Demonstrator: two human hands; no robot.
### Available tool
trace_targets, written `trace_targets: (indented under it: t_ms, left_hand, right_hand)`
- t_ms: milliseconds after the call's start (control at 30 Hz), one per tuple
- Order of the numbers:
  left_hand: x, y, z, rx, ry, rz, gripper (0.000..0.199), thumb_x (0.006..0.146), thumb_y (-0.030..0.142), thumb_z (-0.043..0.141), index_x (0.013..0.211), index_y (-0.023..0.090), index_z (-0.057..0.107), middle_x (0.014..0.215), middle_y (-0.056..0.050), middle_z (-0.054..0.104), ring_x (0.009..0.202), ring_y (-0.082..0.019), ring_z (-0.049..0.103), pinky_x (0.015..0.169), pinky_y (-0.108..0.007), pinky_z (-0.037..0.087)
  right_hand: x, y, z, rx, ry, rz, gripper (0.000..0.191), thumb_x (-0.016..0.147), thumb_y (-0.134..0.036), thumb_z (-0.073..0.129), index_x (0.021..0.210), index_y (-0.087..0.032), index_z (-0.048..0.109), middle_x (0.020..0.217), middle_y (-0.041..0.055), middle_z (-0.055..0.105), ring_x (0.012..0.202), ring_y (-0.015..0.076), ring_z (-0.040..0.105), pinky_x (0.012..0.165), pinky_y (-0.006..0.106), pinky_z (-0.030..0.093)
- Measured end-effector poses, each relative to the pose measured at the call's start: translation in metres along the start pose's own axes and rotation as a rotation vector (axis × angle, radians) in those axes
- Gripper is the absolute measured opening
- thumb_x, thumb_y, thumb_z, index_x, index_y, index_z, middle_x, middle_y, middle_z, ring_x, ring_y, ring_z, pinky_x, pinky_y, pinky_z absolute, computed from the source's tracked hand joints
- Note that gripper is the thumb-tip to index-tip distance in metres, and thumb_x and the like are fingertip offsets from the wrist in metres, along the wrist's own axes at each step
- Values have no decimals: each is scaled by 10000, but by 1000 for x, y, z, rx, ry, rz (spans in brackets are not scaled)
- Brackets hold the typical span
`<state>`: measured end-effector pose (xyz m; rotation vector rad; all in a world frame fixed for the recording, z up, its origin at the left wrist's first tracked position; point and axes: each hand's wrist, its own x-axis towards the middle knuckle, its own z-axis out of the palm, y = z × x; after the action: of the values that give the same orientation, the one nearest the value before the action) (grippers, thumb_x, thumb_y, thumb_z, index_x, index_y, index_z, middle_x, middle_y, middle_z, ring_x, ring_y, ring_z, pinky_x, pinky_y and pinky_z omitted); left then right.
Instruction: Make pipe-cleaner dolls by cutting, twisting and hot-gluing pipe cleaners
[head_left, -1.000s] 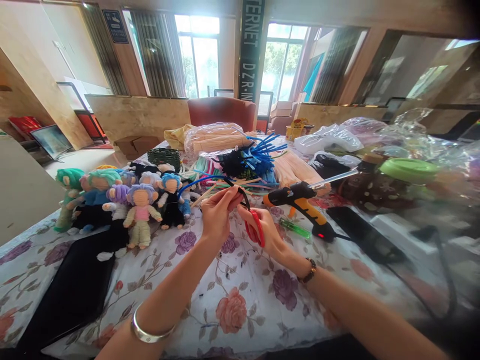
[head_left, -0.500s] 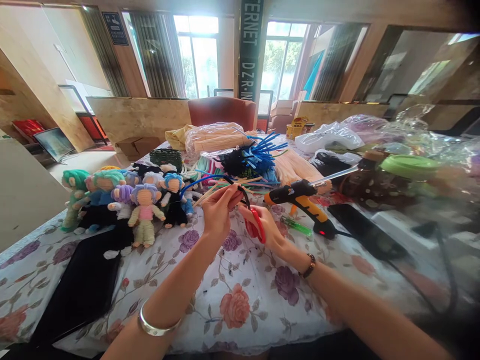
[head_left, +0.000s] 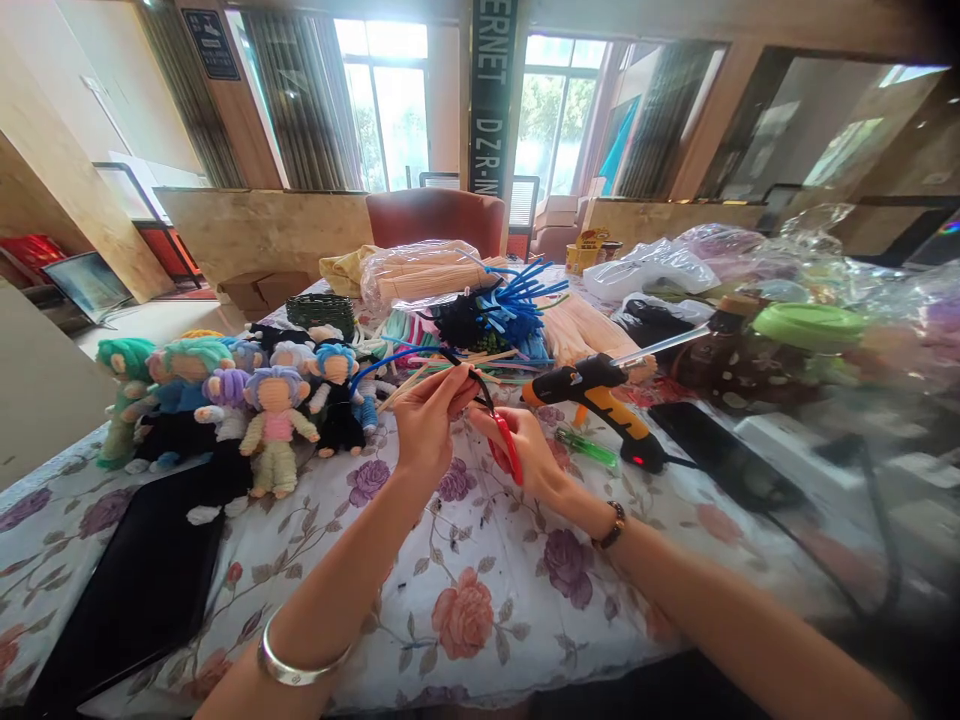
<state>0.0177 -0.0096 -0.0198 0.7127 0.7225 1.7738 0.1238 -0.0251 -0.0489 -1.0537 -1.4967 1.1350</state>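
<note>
Left hand [head_left: 426, 425]: fingertips pinching blue-black stem [head_left: 390, 360], which trails toward nine o'clock; likely light, bendy, best pinched mid-length. Right hand [head_left: 531, 445], at four o'clock from left: fingers clamped on red scissors [head_left: 508, 448].

Beyond the far edge of the flower-patterned table [head_left: 525, 600], a wide red-brown chair [head_left: 435, 220] and bright, grey-curtained glass windows [head_left: 397, 120] are seen.

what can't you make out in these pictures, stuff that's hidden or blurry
All in the head view:
- Upper end of the dark strip: covered by the left grip.
- Part of the red scissors' handles: behind the right grip.
- Lower bodies of the rear dolls: blocked by the front dolls.
- Markings on the white block: blurred.
- Blue wall sign's text: too small.
</note>
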Motion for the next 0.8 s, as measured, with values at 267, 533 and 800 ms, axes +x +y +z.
trace_targets:
  t_ms: [267, 533, 800]
  left_hand:
    - [0, 3, -2, 16, -77, 21, 129, 558, 215, 797, 633, 143, 720, 664, -17, 711, 633, -112, 677, 696, -226, 562]
    - [3, 5, -5, -45, -170, -64, 82, 623, 190, 751, 627, 132, 693, 723, -32, 726, 719, -127, 691, 800, -266, 551]
    - [7, 3, -7, -114, -132, -142, 95, 637, 145, 740, 638, 137, 645, 707, -12, 711, 725, -125, 693, 858, -286, 527]
  right_hand:
    - [-7, -4, 4, 130, -4, 39, 510, 705, -626, 596, 546, -203, 360, 427, -73, 353, 392, 63, 287, 400, 230, 210]
    - [-10, -5, 8, 245, 100, -14, 491, 744, -646, 537, 550, -214, 406, 426, -39, 447, 398, 90, 396, 425, 244, 306]
    - [-13, -4, 9, 234, 17, 60, 481, 739, -626, 558, 535, -217, 408, 448, -24, 464, 425, 104, 403, 450, 268, 321]
